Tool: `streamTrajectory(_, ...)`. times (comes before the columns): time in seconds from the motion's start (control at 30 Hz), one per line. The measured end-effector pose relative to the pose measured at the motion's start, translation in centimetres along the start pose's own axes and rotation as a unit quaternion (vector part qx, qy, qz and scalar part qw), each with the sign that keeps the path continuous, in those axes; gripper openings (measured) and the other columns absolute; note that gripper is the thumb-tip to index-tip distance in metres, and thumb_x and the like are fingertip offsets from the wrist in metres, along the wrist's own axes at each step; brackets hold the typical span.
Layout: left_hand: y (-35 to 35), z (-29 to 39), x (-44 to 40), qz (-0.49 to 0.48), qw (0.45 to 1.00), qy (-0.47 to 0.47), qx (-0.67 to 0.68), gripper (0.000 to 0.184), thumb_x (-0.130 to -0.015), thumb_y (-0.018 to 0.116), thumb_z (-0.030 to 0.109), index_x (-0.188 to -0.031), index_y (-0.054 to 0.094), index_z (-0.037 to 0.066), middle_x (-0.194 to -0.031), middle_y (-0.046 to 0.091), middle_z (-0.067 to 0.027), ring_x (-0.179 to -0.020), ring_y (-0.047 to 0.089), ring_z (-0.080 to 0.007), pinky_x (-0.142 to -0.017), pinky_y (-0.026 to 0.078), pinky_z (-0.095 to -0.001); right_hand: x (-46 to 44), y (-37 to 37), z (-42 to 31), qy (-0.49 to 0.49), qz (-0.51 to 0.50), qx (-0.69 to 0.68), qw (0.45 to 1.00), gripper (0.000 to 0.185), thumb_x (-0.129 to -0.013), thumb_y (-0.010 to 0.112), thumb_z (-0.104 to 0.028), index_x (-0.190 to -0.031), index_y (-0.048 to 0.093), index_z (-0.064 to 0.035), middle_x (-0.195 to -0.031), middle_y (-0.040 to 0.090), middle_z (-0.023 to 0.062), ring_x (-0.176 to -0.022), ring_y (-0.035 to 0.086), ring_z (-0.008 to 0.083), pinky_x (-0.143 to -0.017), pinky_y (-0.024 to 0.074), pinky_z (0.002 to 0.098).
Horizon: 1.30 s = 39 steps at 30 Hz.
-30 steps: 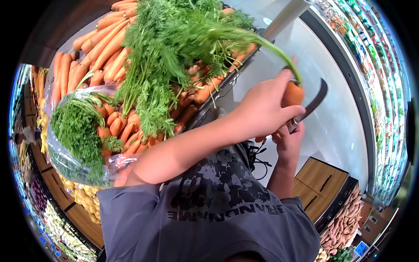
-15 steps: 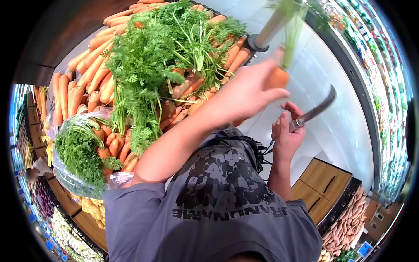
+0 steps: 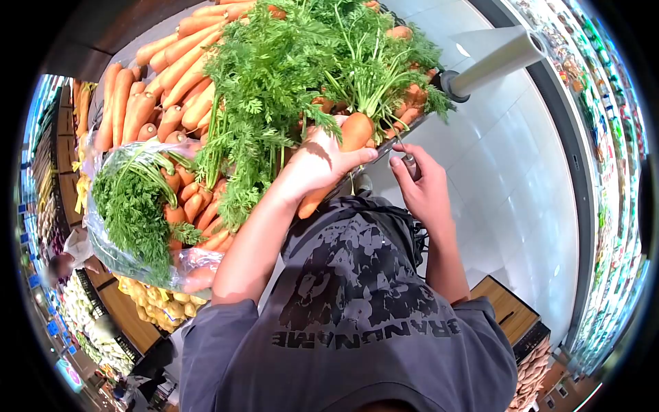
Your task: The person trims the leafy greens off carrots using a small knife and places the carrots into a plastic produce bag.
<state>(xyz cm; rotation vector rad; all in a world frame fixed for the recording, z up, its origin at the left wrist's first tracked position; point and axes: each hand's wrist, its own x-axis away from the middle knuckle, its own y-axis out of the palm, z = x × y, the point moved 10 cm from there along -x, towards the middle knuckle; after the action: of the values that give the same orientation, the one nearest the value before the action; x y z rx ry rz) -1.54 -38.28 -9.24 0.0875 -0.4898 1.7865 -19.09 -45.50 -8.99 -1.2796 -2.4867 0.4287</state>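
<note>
My left hand (image 3: 321, 159) is closed around a large carrot (image 3: 357, 130) at the near edge of a carrot heap. The carrot's thick end points away from me and its narrow end comes out below the hand. Green stems (image 3: 374, 96) rise just beyond the thick end; whether they are attached to it I cannot tell. My right hand (image 3: 425, 184) grips a knife (image 3: 410, 165) by the handle, close to the right of the carrot. Most of the blade is hard to make out against the stems.
Loose carrots (image 3: 182, 65) and a pile of leafy carrot tops (image 3: 264, 75) cover the display. A clear plastic bag (image 3: 113, 250) holds carrots with greens at the left. A grey post (image 3: 491, 65) stands at right, above a tiled floor (image 3: 511, 185). Yellow produce (image 3: 154, 302) lies lower left.
My left hand has brought the carrot down and left, from over the floor to the heap's edge. My right hand has moved up and left with the knife, its blade now turned toward the stems.
</note>
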Motion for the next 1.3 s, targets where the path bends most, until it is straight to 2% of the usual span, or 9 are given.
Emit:
streamTrajectory(0.03, -0.5, 0.3, 0.0, 0.004, 1.0, -0.002, 0.002, 0.061, -0.085, 0.077, 0.042, -0.121, 0.061, -0.004, -0.109, 0.071, -0.0198, -0.102, 0.07, -0.0338, -0.093, 0.053, -0.042, -0.4, 0.3, -0.4, -0.013, -0.018, 0.038, 0.999, 0.023, -0.095, 0.069, -0.015, -0.112, 0.067, 0.0001, -0.086, 0.068, 0.014, -0.073, 0.066, 0.0222, -0.069, 0.0511, 0.0338)
streamTrajectory(0.1, -1.5, 0.4, 0.0, 0.019, 0.975, -0.001, -0.22, 0.067, -0.086, 0.078, 0.039, -0.131, 0.053, -0.004, -0.109, 0.071, -0.0217, -0.098, 0.07, -0.034, -0.085, 0.054, -0.0404, -1.1, 1.1, -0.7, -0.027, -0.04, 0.075, 0.996, 0.023, -0.096, 0.068, -0.018, -0.111, 0.067, -0.0005, -0.086, 0.068, 0.0156, -0.072, 0.066, 0.0256, -0.069, 0.051, 0.0352)
streamTrajectory(0.13, -1.9, -0.6, 0.1, 0.042, 0.966, -0.014, -0.256, 0.067, -0.086, 0.076, 0.04, -0.132, 0.053, -0.004, -0.111, 0.069, -0.0272, -0.105, 0.066, -0.0413, -0.093, 0.051, -0.043, -1.4, 1.5, -1.3, -0.068, -0.043, 0.086, 0.993, 0.023, -0.098, 0.065, -0.021, -0.108, 0.066, -0.001, -0.085, 0.067, 0.0177, -0.071, 0.066, 0.0303, -0.067, 0.0506, 0.0386)
streamTrajectory(0.23, -2.7, 0.3, 1.2, 0.1, 0.941, 0.031, -0.322, 0.065, -0.087, 0.075, 0.04, -0.131, 0.053, -0.003, -0.112, 0.068, -0.0278, -0.106, 0.066, -0.0414, -0.094, 0.052, -0.0421, -2.4, 2.9, -1.7, -0.105, -0.081, 0.099, 0.986, 0.025, -0.1, 0.06, -0.026, -0.101, 0.064, -0.0016, -0.082, 0.065, 0.0209, -0.072, 0.064, 0.039, -0.066, 0.0495, 0.0446)
streamTrajectory(0.37, -2.5, -0.3, 0.7, 0.026, 0.95, -0.012, -0.311, 0.065, -0.089, 0.074, 0.041, -0.131, 0.052, -0.003, -0.111, 0.068, -0.029, -0.105, 0.067, -0.0408, -0.094, 0.052, -0.0423, -2.7, 4.8, -1.4, -0.095, -0.158, 0.091, 0.979, 0.029, -0.102, 0.056, -0.028, -0.091, 0.055, -0.0015, -0.077, 0.061, 0.0233, -0.078, 0.062, 0.0457, -0.066, 0.0474, 0.05)
streamTrajectory(0.87, -2.9, -0.5, 1.1, 0.08, 0.956, 0.026, -0.281, 0.054, -0.086, 0.077, 0.02, -0.131, 0.052, 0.004, -0.1, 0.073, -0.0227, -0.091, 0.072, -0.0396, -0.079, 0.056, -0.0433, -2.1, 5.1, -1.5, -0.095, -0.087, 0.208, 0.97, 0.031, -0.103, 0.053, -0.035, -0.093, 0.052, -0.0057, -0.071, 0.065, 0.0195, -0.07, 0.063, 0.0452, -0.061, 0.0497, 0.0543)
streamTrajectory(0.97, -3.0, 0.0, 1.4, 0.07, 0.964, -0.022, -0.257, 0.061, -0.087, 0.074, 0.03, -0.133, 0.055, -0.004, -0.108, 0.069, -0.0278, -0.105, 0.067, -0.0425, -0.093, 0.054, -0.0463, -1.9, 5.1, -2.2, -0.111, -0.054, 0.244, 0.962, 0.031, -0.103, 0.054, -0.036, -0.093, 0.051, -0.0061, -0.07, 0.066, 0.017, -0.066, 0.064, 0.0435, -0.057, 0.0499, 0.0529)
streamTrajectory(1.2, -3.8, -0.3, 1.8, 0.115, 0.954, 0.028, -0.275, 0.06, -0.086, 0.074, 0.027, -0.134, 0.053, -0.003, -0.105, 0.068, -0.0268, -0.098, 0.067, -0.0431, -0.087, 0.055, -0.0485, -2.3, 5.4, -3.2, -0.166, 0.005, 0.307, 0.937, 0.031, -0.101, 0.058, -0.036, -0.091, 0.052, -0.0077, -0.069, 0.067, 0.0131, -0.058, 0.066, 0.0373, -0.048, 0.0501, 0.0477)
streamTrajectory(1.3, -4.2, 0.7, 1.8, 0.121, 0.954, 0.021, -0.272, 0.058, -0.086, 0.075, 0.028, -0.132, 0.057, -0.002, -0.105, 0.069, -0.0254, -0.099, 0.067, -0.0416, -0.087, 0.055, -0.0483, -2.6, 5.7, -3.6, -0.146, 0.01, 0.276, 0.95, 0.028, -0.102, 0.057, -0.032, -0.092, 0.051, -0.0067, -0.07, 0.064, 0.0178, -0.064, 0.063, 0.0432, -0.055, 0.0485, 0.0526)
